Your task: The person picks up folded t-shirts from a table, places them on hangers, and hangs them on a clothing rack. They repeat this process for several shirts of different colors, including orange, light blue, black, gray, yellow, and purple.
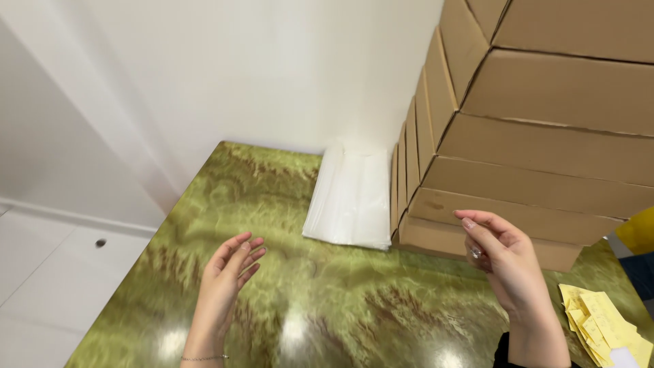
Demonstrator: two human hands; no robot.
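My left hand (228,272) hovers above the glossy green marbled table (272,197), fingers together and extended, holding nothing. My right hand (501,255) is raised in front of a tall stack of flat brown cardboard boxes (538,150), fingers loosely curled and apart, a ring on one finger, empty. Both palms face each other. A stack of white plastic bags or sheets (351,197) lies on the table between the hands and the wall, right beside the box stack.
A pile of small yellow paper slips (603,324) lies at the table's right edge. A white wall stands behind the table. White tiled floor (48,272) shows at the left, below the table edge. Something yellow and blue (640,235) peeks in at far right.
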